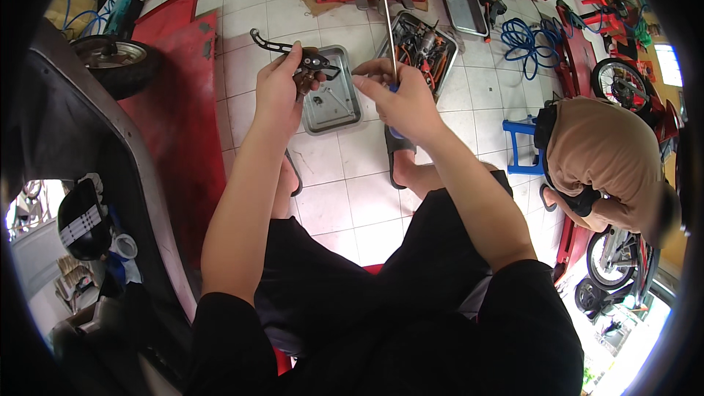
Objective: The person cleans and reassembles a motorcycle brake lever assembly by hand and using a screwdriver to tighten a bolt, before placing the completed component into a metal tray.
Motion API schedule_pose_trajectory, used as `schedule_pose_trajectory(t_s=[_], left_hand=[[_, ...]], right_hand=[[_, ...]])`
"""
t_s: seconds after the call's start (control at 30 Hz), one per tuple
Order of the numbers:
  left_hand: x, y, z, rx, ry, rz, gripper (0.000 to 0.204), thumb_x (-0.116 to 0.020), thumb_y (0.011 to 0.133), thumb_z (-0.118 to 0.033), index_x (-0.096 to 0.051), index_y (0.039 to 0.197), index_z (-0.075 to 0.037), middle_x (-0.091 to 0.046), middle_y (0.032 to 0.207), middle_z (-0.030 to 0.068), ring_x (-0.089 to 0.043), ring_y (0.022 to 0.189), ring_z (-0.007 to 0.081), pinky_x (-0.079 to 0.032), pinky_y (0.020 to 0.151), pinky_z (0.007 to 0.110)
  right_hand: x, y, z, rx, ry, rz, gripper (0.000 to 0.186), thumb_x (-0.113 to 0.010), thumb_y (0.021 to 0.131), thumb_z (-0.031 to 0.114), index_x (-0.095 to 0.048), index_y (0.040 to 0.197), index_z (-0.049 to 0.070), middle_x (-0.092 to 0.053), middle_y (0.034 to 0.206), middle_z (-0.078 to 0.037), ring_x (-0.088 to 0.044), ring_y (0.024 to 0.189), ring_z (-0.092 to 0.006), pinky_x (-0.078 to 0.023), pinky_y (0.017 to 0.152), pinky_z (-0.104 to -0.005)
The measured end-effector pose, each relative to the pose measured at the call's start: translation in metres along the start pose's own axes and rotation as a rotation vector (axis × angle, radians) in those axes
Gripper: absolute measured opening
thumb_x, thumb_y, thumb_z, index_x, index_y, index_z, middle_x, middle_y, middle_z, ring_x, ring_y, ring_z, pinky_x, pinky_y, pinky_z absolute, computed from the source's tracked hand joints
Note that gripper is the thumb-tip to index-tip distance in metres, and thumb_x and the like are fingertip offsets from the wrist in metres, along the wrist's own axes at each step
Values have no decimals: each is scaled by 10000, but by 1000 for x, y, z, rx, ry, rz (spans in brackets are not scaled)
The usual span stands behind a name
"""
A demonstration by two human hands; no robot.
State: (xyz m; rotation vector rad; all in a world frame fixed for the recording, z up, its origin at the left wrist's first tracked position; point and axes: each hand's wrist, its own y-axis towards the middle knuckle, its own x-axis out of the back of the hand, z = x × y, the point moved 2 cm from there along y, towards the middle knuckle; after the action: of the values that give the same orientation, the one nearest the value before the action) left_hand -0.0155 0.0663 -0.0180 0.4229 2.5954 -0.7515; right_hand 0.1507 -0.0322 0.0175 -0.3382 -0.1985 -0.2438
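My left hand (279,92) is closed around a black hand lever (311,63) with a slotted, curved arm that sticks out to the upper left. Part of the lever's body is hidden by my fingers. In my right hand (405,103) is a long screwdriver (383,7), its metal shaft pointing up and away from me and its blue handle mostly covered by my palm. The right fingertips are close to the lever but apart from it. Below my hands on the tiles stands a shallow metal tray (315,129) with a few small parts in it.
A second tray (452,50) heaped with tools lies beyond my right hand. Farther back are another metal tray (463,13), a power drill (492,11) and a coiled blue hose (525,44). A red platform (180,95) runs along the left; at the right another person (612,147) bends over.
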Motion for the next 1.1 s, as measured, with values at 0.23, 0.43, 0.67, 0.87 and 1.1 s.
schedule_pose_trajectory(t_s=[0.23, 0.43, 0.67, 0.87, 1.1], left_hand=[[-14, -6, 23, -98, 127, -28, 259, -589, 961, -195, -658, 960, 54, -661, 801, 88, -570, 636, 136, -447, 546, 267], [-17, -7, 31, -129, 160, -71, 227, -600, 950, -150, -664, 950, 68, -653, 812, 88, -559, 649, 131, -441, 545, 267], [-17, -6, 29, -143, 170, -51, 255, -623, 940, -183, -650, 972, 69, -665, 840, 95, -590, 681, 140, -453, 568, 269], [-12, -5, 32, 16, 61, -79, 277, -604, 952, -208, -630, 965, 67, -661, 839, 96, -615, 703, 154, -478, 619, 274], [-8, -1, 30, 115, 0, -8, 266, -603, 953, -222, -634, 932, 41, -659, 808, 83, -614, 711, 144, -479, 631, 269]], right_hand=[[-12, 11, 5, 590, -370, -105, 321, -750, 773, 204, -692, 1037, 32, -657, 824, -87, -625, 675, -233, -495, 616, -339], [-16, 17, -7, 655, -444, -142, 244, -755, 760, 185, -726, 973, 69, -641, 825, -78, -631, 697, -272, -507, 611, -356], [-24, 19, -15, 820, -414, -251, 170, -705, 758, 98, -695, 925, 67, -628, 844, -50, -630, 652, -255, -510, 545, -333], [-36, 16, -19, 932, -792, -231, 228, -674, 765, 34, -620, 985, 63, -611, 901, -63, -627, 634, -244, -514, 526, -326], [-35, 20, -23, 907, -839, -217, 193, -649, 802, 48, -588, 986, 56, -578, 888, -75, -613, 622, -260, -508, 512, -346]])
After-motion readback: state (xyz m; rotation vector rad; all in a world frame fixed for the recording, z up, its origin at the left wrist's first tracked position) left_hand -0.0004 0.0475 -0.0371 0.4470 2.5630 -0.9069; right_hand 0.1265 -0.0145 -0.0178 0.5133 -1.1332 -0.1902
